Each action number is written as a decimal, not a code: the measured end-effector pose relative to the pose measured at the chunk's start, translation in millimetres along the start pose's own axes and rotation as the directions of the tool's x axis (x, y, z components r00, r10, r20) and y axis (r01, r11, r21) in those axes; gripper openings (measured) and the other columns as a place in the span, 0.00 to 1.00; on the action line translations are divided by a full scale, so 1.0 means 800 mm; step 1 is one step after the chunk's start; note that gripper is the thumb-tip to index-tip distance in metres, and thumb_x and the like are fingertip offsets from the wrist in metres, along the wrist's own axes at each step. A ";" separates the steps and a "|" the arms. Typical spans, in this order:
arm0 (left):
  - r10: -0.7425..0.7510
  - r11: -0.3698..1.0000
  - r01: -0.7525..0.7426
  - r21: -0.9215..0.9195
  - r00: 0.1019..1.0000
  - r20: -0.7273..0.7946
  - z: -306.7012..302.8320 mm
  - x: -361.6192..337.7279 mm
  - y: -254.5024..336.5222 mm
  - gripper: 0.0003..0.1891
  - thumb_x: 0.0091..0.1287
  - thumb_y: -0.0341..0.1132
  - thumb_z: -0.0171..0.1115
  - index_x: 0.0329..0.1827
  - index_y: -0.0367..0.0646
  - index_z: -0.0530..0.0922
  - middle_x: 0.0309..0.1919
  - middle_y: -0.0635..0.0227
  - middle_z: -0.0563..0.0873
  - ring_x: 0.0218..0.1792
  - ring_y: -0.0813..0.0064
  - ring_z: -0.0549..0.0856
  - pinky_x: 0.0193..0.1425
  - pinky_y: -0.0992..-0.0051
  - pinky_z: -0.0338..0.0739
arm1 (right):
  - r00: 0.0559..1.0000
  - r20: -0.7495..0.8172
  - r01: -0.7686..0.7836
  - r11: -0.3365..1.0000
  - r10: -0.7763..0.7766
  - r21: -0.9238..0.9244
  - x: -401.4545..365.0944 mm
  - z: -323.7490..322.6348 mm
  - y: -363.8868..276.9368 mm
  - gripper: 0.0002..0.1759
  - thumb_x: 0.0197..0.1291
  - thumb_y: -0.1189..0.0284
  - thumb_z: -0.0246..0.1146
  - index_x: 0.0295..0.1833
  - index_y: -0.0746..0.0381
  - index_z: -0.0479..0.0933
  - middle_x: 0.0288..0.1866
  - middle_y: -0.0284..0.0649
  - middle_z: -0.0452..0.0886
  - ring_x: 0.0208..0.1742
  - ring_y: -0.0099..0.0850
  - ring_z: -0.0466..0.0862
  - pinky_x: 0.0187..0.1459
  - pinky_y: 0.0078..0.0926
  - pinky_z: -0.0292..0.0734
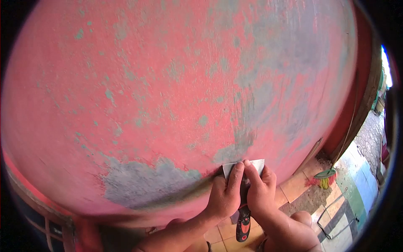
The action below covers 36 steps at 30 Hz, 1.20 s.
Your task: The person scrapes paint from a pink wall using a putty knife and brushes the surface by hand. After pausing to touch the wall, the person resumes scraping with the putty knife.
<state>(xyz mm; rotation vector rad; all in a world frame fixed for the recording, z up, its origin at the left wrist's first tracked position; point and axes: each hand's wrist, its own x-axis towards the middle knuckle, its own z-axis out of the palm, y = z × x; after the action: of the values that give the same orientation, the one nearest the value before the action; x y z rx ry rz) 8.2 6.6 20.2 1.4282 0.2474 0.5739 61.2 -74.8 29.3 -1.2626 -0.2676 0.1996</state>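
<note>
Centrally, near the bottom of the view, two bare hands grip one scraper (243,227), its single wide metal blade against one large wall (168,96). Everything else is placed from that scraper.

On its left side, the left hand (226,193) is closed around it, thumb pressed up along the blade. On its right side, the right hand (261,191) is likewise closed, its thumb beside the other at the blade's top edge. One black and red handle points down below both hands.

The wall above is pinkish red with many small green flecks. One broad grey-blue patch (147,182) lies to the scraper's left; more grey-green spreads above and to its upper right.

To the right, on a floor (294,188) of variously coloured tiles, lie one brush head (326,178) with red, yellow and green bristles and, lower down, one thin dark cord (322,219). Two bent knees flank the scraper below.
</note>
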 end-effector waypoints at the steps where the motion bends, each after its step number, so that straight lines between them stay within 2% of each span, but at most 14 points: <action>1: 0.026 1.000 -0.026 0.002 1.000 -0.016 0.001 0.000 -0.003 0.20 0.82 0.43 0.51 0.40 0.33 0.81 0.27 0.76 0.81 0.32 0.86 0.77 0.32 0.76 0.72 | 1.000 0.002 0.011 1.000 -0.011 -0.001 0.001 -0.001 0.008 0.15 0.69 0.65 0.66 0.35 0.66 0.79 0.26 0.28 0.78 0.28 0.16 0.73 0.29 0.20 0.68; 4: 0.059 0.998 -0.058 0.014 0.997 -0.055 -0.003 -0.007 -0.022 0.21 0.82 0.44 0.49 0.40 0.34 0.81 0.30 0.76 0.82 0.34 0.86 0.77 0.34 0.76 0.72 | 0.999 0.041 0.007 1.000 -0.006 -0.027 0.000 -0.005 0.032 0.16 0.69 0.64 0.66 0.34 0.66 0.79 0.25 0.28 0.78 0.28 0.16 0.73 0.29 0.20 0.68; 12: -0.105 0.987 0.122 -0.106 0.983 0.151 -0.043 -0.026 -0.034 0.20 0.83 0.43 0.45 0.44 0.37 0.79 0.35 0.74 0.82 0.38 0.84 0.78 0.42 0.77 0.74 | 0.990 0.126 -0.064 0.997 0.067 -0.035 -0.013 0.000 0.022 0.17 0.69 0.63 0.67 0.33 0.66 0.79 0.26 0.28 0.78 0.29 0.15 0.73 0.29 0.20 0.69; 17: -0.003 0.994 -0.021 0.105 0.975 0.220 -0.051 -0.033 -0.033 0.17 0.83 0.40 0.45 0.53 0.34 0.77 0.42 0.67 0.85 0.43 0.81 0.81 0.46 0.76 0.76 | 0.955 0.187 -0.234 0.972 0.229 0.003 -0.018 -0.008 0.011 0.17 0.70 0.62 0.67 0.34 0.66 0.78 0.26 0.27 0.78 0.27 0.15 0.74 0.29 0.18 0.71; 18: 0.043 0.988 -0.071 0.139 0.980 0.193 -0.053 -0.034 -0.035 0.18 0.83 0.40 0.44 0.53 0.33 0.77 0.42 0.67 0.85 0.44 0.80 0.81 0.46 0.76 0.76 | 0.929 0.242 -0.284 0.959 0.279 -0.015 -0.020 -0.016 0.017 0.18 0.68 0.60 0.68 0.42 0.66 0.77 0.31 0.31 0.80 0.31 0.19 0.78 0.34 0.22 0.76; 21: 0.103 0.984 -0.117 0.136 0.989 0.106 -0.064 -0.036 -0.031 0.20 0.83 0.40 0.44 0.55 0.30 0.78 0.46 0.63 0.85 0.47 0.76 0.82 0.51 0.74 0.76 | 0.904 0.423 -0.042 0.997 0.064 -0.060 -0.047 -0.027 0.046 0.25 0.66 0.56 0.70 0.50 0.67 0.73 0.37 0.37 0.81 0.38 0.23 0.79 0.42 0.27 0.77; 23: 0.082 0.991 -0.087 0.100 0.995 0.054 -0.079 -0.037 -0.038 0.21 0.82 0.41 0.44 0.55 0.29 0.77 0.46 0.61 0.85 0.47 0.74 0.83 0.53 0.73 0.76 | 0.797 0.598 0.094 0.960 0.087 -0.265 -0.060 -0.046 0.052 0.27 0.65 0.56 0.70 0.53 0.68 0.69 0.39 0.44 0.81 0.41 0.27 0.79 0.45 0.29 0.75; 25: 0.208 0.967 -0.220 0.129 0.972 0.107 -0.084 -0.034 -0.039 0.23 0.80 0.46 0.47 0.52 0.28 0.77 0.41 0.60 0.85 0.43 0.71 0.84 0.50 0.68 0.77 | 0.757 0.636 0.003 0.974 0.147 -0.228 -0.074 -0.058 0.054 0.23 0.68 0.60 0.67 0.52 0.68 0.70 0.37 0.44 0.81 0.40 0.29 0.81 0.42 0.33 0.76; 27: 0.422 0.866 -0.448 0.223 0.893 0.156 -0.079 -0.032 -0.027 0.24 0.79 0.48 0.49 0.49 0.29 0.78 0.40 0.59 0.85 0.42 0.70 0.84 0.47 0.67 0.78 | 0.780 0.607 0.088 0.935 0.149 -0.343 -0.072 -0.074 0.043 0.20 0.68 0.64 0.67 0.52 0.68 0.70 0.35 0.44 0.81 0.38 0.30 0.82 0.40 0.33 0.76; 28: 0.500 0.775 -0.559 0.294 0.828 0.254 -0.083 -0.030 -0.013 0.24 0.76 0.50 0.54 0.49 0.32 0.79 0.44 0.55 0.84 0.47 0.62 0.84 0.52 0.65 0.77 | 0.790 0.595 0.130 0.908 0.148 -0.398 -0.069 -0.083 0.034 0.19 0.68 0.66 0.67 0.52 0.67 0.70 0.35 0.44 0.81 0.37 0.31 0.83 0.39 0.33 0.76; 31: 0.765 0.449 -0.723 0.525 0.615 0.193 -0.090 -0.034 -0.016 0.24 0.74 0.49 0.57 0.56 0.33 0.78 0.53 0.50 0.82 0.52 0.51 0.82 0.59 0.60 0.76 | 0.851 0.525 0.252 0.864 0.016 -0.435 -0.055 -0.110 -0.027 0.19 0.65 0.75 0.67 0.56 0.68 0.69 0.33 0.44 0.81 0.33 0.26 0.82 0.36 0.27 0.76; 32: 0.810 0.248 -0.761 0.599 0.502 0.303 -0.092 -0.030 -0.006 0.28 0.71 0.51 0.60 0.63 0.35 0.77 0.65 0.46 0.77 0.67 0.42 0.74 0.74 0.49 0.63 | 0.881 0.467 0.285 0.874 -0.077 -0.394 -0.052 -0.114 -0.036 0.21 0.65 0.75 0.67 0.58 0.68 0.67 0.34 0.43 0.81 0.33 0.24 0.81 0.36 0.26 0.75; 35: 0.683 -0.187 -0.450 0.873 0.580 0.445 -0.087 -0.037 0.017 0.35 0.70 0.55 0.60 0.69 0.34 0.72 0.74 0.39 0.65 0.80 0.42 0.54 0.80 0.41 0.41 | 0.921 0.350 0.287 0.904 -0.170 -0.318 -0.044 -0.125 -0.054 0.25 0.66 0.77 0.65 0.63 0.67 0.62 0.36 0.38 0.78 0.30 0.19 0.74 0.32 0.21 0.70; 36: 0.539 -0.271 -0.331 0.904 0.726 0.427 -0.085 -0.033 0.015 0.39 0.70 0.59 0.59 0.77 0.41 0.66 0.79 0.44 0.58 0.83 0.45 0.41 0.80 0.41 0.28 | 0.938 0.324 0.232 0.918 -0.124 -0.321 -0.043 -0.129 -0.054 0.23 0.67 0.76 0.64 0.63 0.66 0.62 0.35 0.36 0.77 0.28 0.18 0.73 0.30 0.19 0.69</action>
<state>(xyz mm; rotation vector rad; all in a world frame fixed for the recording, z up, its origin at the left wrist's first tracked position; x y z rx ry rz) -49.8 51.8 17.5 3.1371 0.2378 1.3097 60.1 -191.6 38.4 -1.5567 -0.7044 0.1880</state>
